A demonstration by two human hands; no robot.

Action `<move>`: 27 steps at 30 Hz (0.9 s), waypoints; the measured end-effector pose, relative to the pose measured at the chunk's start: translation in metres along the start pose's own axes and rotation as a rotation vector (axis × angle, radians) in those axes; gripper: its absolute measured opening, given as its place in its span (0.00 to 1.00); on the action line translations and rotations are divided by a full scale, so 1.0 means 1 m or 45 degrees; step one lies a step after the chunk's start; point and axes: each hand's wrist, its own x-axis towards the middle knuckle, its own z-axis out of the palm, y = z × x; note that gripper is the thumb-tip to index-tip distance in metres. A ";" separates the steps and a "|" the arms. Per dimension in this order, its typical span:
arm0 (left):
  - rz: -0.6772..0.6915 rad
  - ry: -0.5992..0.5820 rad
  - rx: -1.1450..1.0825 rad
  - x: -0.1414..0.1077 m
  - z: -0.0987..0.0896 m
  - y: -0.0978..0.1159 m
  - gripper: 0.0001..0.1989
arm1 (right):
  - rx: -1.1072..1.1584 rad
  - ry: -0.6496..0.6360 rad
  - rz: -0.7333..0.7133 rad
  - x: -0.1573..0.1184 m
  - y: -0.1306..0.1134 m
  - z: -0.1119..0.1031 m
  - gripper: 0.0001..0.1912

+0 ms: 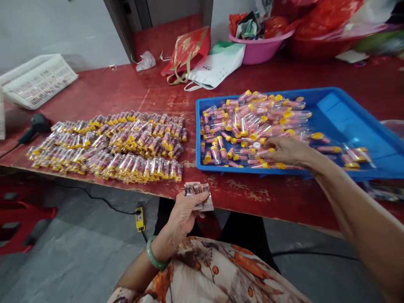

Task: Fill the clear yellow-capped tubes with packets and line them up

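My left hand, with a green bangle at the wrist, is closed on a small stack of printed packets just off the table's front edge. Over the front of a blue tray my right hand reaches down, fingers bent at yellow-capped clear tubes with pink contents. A yellow cap shows at its fingertips; whether it grips that tube is hard to make out. Many wrapped tubes with yellow ends lie in packed rows on the red table, left of the tray.
At the back stand a red bag, a white bag and a pink basin of wrappings. A white basket and a black handheld device are on the left. Below are a red stool and a yellow socket.
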 end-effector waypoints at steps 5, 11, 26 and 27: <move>0.008 0.010 -0.042 0.003 -0.004 0.000 0.19 | -0.038 0.088 0.056 -0.009 -0.013 -0.009 0.09; 0.047 -0.025 -0.072 0.006 -0.011 0.002 0.16 | 0.399 0.550 -0.541 -0.089 -0.033 -0.022 0.17; 0.143 0.005 -0.084 0.002 0.001 -0.002 0.16 | 0.844 -0.760 -0.795 -0.231 -0.096 0.091 0.15; 0.148 0.003 -0.092 0.002 0.001 -0.003 0.16 | 0.784 -0.728 -0.780 -0.229 -0.094 0.088 0.16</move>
